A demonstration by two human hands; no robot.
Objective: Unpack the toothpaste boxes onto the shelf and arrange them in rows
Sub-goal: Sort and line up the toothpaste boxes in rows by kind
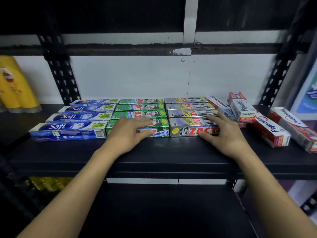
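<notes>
On the black shelf lie three neat columns of toothpaste boxes: blue Safi boxes at the left, green Zact boxes in the middle, grey Zact boxes to their right. My left hand rests flat on the front green box, fingers spread. Over the front grey box lies my right hand, thumb along its front face. Red-and-white Pepsodent boxes lie scattered at odd angles on the right.
Yellow packages stand at the far left of the shelf. Black perforated uprights frame the bay on both sides. A blue-and-white package leans at the far right. A lower black shelf sits beneath my forearms.
</notes>
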